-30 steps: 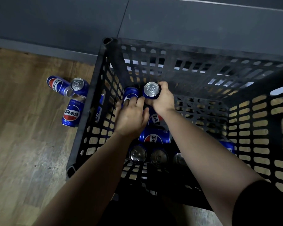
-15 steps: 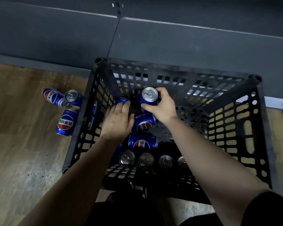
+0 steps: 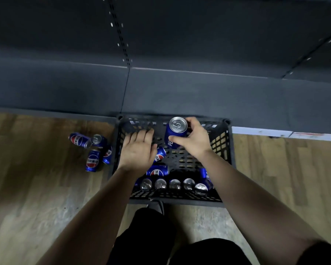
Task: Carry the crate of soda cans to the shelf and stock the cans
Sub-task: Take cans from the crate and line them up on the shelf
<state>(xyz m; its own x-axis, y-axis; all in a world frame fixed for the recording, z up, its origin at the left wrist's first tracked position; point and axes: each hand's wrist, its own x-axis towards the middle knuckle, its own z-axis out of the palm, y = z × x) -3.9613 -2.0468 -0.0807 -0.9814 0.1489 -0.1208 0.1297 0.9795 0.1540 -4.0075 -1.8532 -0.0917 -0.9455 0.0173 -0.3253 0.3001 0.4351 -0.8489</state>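
Observation:
A black plastic crate (image 3: 221,142) stands on the wooden floor against the base of a dark grey shelf (image 3: 180,88). My right hand (image 3: 196,142) grips an upright blue soda can (image 3: 175,131), lifted to about the crate's far rim. My left hand (image 3: 139,150) hovers palm down over the crate's left side with fairly straight fingers and no can visible in it. Inside, several cans (image 3: 174,184) stand in a row along the near wall. Two more cans (image 3: 158,172) lie on their sides beside my left wrist.
Several blue cans (image 3: 93,159) lie or stand on the floor just left of the crate. A perforated upright (image 3: 120,39) divides the shelf's back panel. My legs in dark clothing (image 3: 161,236) are close behind the crate.
My right hand has lifted its can from inside the crate up to the rim. My left hand has come off the can it touched. The view has pulled back and risen.

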